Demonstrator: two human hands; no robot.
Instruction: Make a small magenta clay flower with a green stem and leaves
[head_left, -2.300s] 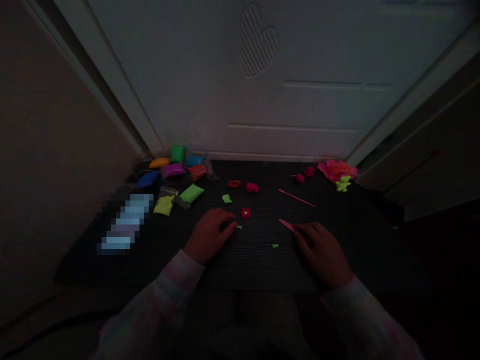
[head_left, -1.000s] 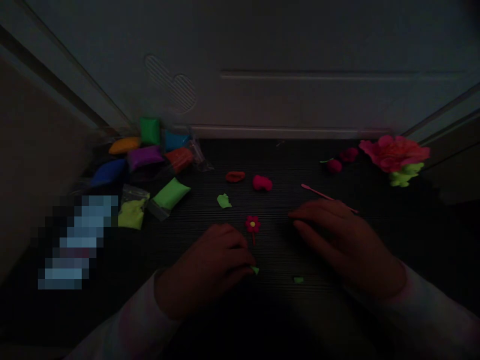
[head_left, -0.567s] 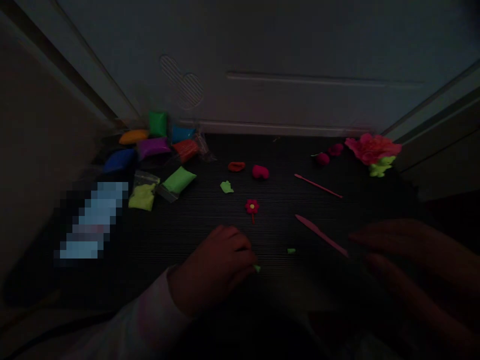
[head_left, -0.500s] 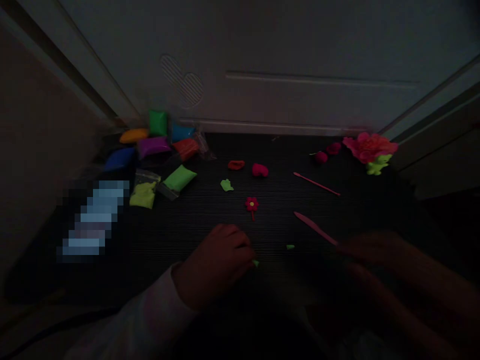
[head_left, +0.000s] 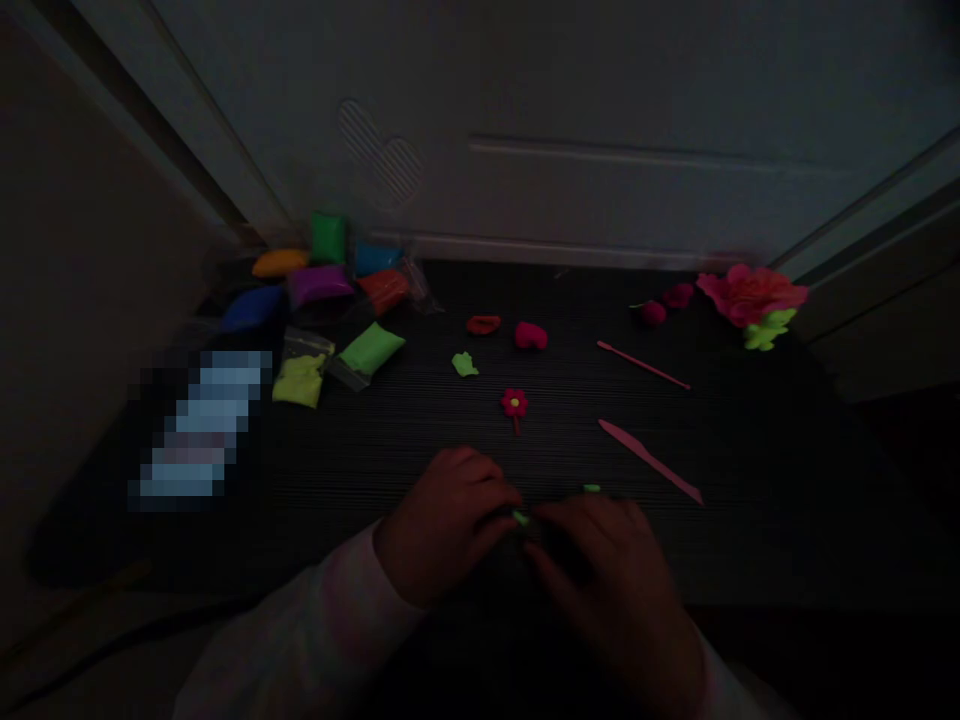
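In the dim head view, my left hand (head_left: 454, 520) pinches a small piece of green clay (head_left: 521, 518) between thumb and finger. My right hand (head_left: 611, 570) is close by on the right, thumb and fingers apart around the free end of that piece; it does not visibly grip it. Another bit of green clay (head_left: 592, 488) lies just beyond my right fingers. Above the hands lies a small clay flower (head_left: 514, 403) with red petals, a yellow centre and a brownish stem. A pink modelling knife (head_left: 651, 461) rests to the right, touched by neither hand.
A thin pink tool (head_left: 643, 365) lies farther back. Green (head_left: 464, 364), red (head_left: 484, 325) and pink clay lumps (head_left: 530, 336) sit mid-table. Several coloured clay packets (head_left: 321, 285) and a blurred-out bright screen (head_left: 206, 425) are at left. A large pink flower (head_left: 750, 295) stands back right.
My right hand has let go of the pink knife, leaving it on the table, and come left beside my left hand. The left hand still pinches the green clay. The view has shifted slightly.
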